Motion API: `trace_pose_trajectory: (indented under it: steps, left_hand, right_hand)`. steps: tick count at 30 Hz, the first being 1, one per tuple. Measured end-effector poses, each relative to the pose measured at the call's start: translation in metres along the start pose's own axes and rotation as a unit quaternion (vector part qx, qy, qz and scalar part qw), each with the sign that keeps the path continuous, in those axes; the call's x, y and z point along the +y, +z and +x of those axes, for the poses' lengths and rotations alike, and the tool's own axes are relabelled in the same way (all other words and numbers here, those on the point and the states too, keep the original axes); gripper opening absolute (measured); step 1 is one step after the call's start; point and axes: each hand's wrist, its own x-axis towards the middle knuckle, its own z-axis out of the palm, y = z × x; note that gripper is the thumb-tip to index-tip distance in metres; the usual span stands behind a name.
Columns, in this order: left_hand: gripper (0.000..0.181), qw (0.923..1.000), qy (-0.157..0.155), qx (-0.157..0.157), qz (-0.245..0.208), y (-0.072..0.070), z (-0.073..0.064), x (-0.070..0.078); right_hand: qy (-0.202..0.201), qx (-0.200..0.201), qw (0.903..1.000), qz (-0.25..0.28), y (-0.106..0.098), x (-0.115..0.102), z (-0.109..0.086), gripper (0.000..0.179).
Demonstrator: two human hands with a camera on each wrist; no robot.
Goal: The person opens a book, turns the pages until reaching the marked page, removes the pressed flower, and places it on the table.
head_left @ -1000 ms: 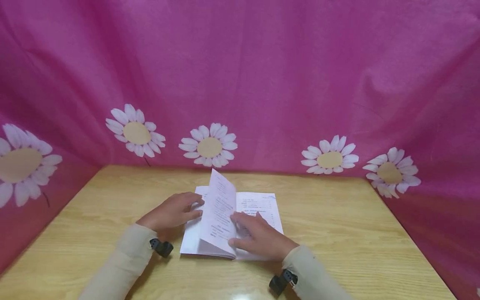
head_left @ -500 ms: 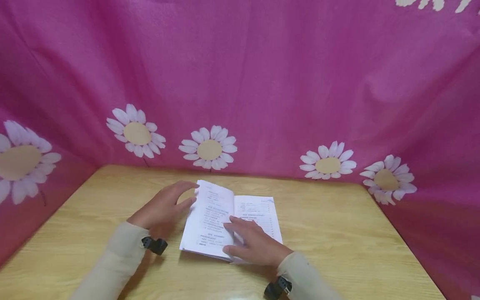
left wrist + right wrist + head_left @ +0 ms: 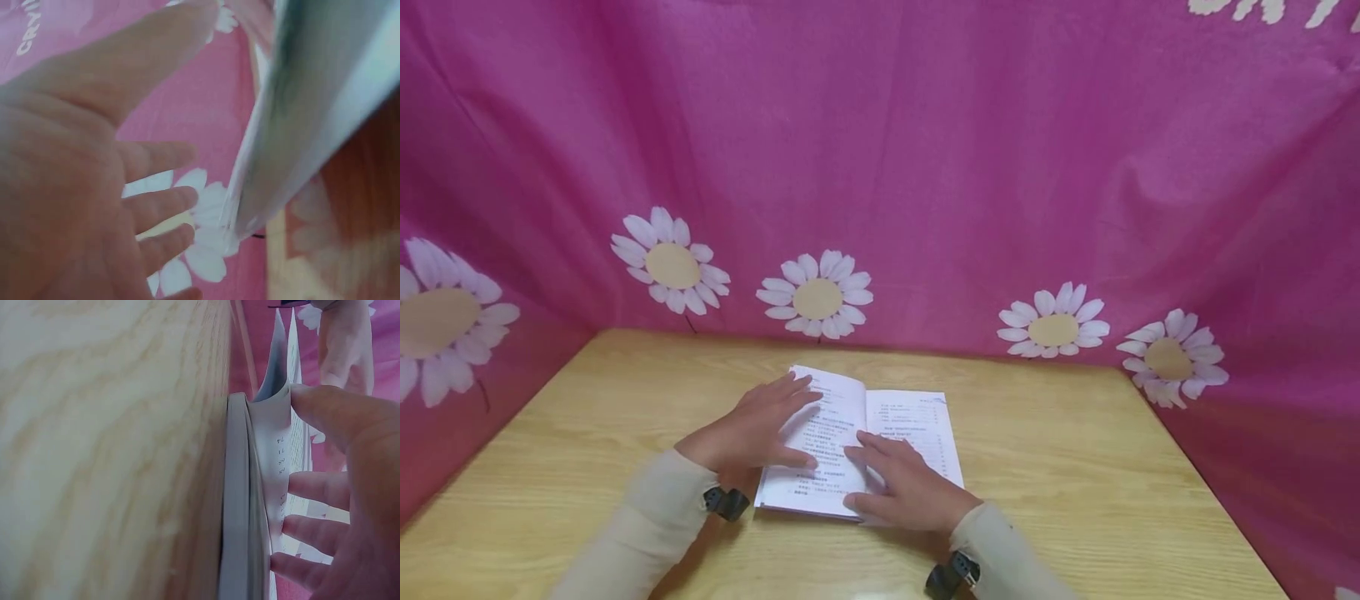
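An open paperback book with printed white pages lies on the table. My left hand is spread over the outer side of the left page, its fingers apart. In the left wrist view the left palm faces the raised page edges, with nothing gripped. My right hand lies across the right page, its thumb and fingertips at the fold. From the right wrist, the fingertips touch the page and the thumb tip meets the paper near the lower edge. The hand hides part of the right page.
The wooden table extends around the book on all sides. A pink curtain with daisies hangs behind it and at both sides. Each wrist carries a small black camera over a beige sleeve.
The raised leaf has turned down onto the left side. My left hand drew back left, then moved right over that page. The right hand shifted slightly left and stayed by the fold.
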Motion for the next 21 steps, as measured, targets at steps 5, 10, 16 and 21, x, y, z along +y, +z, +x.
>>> trace_pose_trajectory:
  steps: [5, 10, 16, 21]
  left_hand:
    - [0.101, 0.9993, -0.013, -0.033, -0.007, 0.007, -0.003, 0.005]
    - [0.105, 0.9973, -0.043, -0.053, -0.029, 0.012, 0.000, 0.003]
    - [0.107, 0.9951, -0.067, -0.069, -0.021, 0.017, 0.005, -0.001]
    - [0.106, 0.9926, -0.079, -0.089, -0.021, 0.024, 0.007, -0.003]
  right_hand:
    - [-0.011, 0.007, 0.9999, 0.000, -0.001, 0.000, -0.002, 0.066]
    - [-0.010, 0.003, 0.9999, -0.009, -0.003, 0.000, 0.000, 0.065]
    - [0.006, 0.001, 0.9999, 0.015, -0.009, 0.001, 0.001, 0.065]
    - [0.040, 0.002, 0.9982, 0.044, -0.015, 0.006, 0.000, 0.068]
